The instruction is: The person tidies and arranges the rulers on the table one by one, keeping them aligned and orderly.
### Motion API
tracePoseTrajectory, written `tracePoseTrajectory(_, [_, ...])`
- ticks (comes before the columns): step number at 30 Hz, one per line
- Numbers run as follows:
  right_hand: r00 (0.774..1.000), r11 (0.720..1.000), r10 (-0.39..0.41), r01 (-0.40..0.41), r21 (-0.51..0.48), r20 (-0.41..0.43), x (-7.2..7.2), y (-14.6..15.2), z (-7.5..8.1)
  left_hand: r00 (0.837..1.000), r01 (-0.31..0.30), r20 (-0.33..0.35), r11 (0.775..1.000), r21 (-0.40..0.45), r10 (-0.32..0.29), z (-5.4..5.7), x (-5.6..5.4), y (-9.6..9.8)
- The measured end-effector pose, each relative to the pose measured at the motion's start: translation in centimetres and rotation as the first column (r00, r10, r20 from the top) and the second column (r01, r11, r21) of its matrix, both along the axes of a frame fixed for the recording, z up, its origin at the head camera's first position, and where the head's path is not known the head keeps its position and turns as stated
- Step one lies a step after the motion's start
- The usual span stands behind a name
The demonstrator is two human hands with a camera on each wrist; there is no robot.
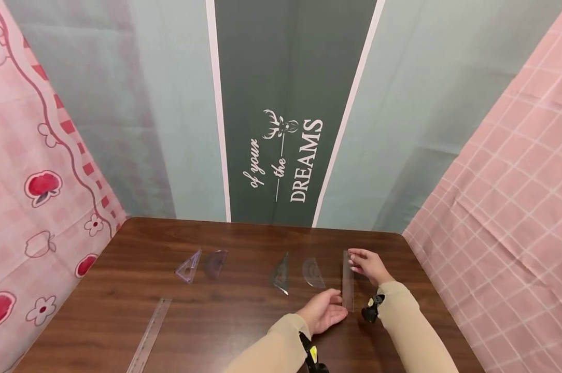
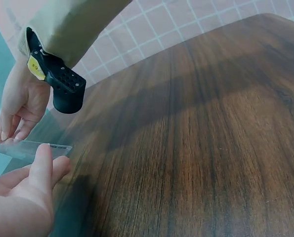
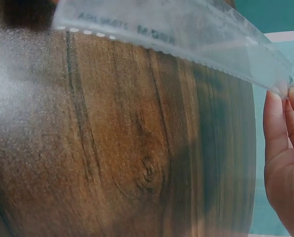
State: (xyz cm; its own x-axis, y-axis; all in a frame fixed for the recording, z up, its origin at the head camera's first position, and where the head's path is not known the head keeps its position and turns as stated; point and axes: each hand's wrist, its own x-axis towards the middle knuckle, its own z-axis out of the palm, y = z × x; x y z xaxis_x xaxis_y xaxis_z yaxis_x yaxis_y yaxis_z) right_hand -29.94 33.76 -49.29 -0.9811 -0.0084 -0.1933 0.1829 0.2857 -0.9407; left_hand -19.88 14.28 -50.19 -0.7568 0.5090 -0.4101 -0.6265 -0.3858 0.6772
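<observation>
At the right of the table, both hands hold a clear plastic ruler (image 1: 348, 282). My right hand (image 1: 368, 265) pinches its far end between thumb and fingers, plainly seen in the right wrist view, where the ruler (image 3: 186, 42) shows a wavy edge and mirrored lettering. Around the near end are the thumb and fingers of my left hand (image 1: 325, 311), palm turned upward. The left wrist view shows these fingertips against the ruler (image 2: 25, 148). Just left of the ruler lie a clear protractor (image 1: 313, 273) and a dark-tinted set square (image 1: 281, 274).
Farther left on the wooden table (image 1: 225, 321) lie a purple-edged set square (image 1: 188, 267) and a purplish protractor (image 1: 215, 264). Another clear ruler (image 1: 149, 336) lies near the front left. Curtains hang behind and along both sides.
</observation>
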Motion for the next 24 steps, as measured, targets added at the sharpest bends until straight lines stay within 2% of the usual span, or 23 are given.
tracePoseTrajectory(4, [1.000,1.000,-0.005,0.005,0.006,0.013,0.5,-0.1,-0.1,1.000,-0.004,0.014,1.000,0.013,0.004,-0.1,0.4,-0.2])
tracePoseTrajectory(8, [1.000,1.000,0.015,-0.016,-0.008,-0.010,0.4,-0.4,0.1,1.000,-0.024,0.018,1.000,0.015,0.024,0.0,0.2,-0.7])
tracePoseTrajectory(14, [0.999,0.999,0.034,-0.034,0.010,-0.007,0.4,-0.7,0.4,1.000,-0.023,0.015,1.000,-0.012,0.024,0.1,0.1,-1.3])
tracePoseTrajectory(24, [0.995,0.987,0.099,-0.096,0.128,-0.018,1.3,-0.9,-0.2,1.000,0.006,0.017,1.000,-0.002,-0.006,-0.7,0.6,-2.3])
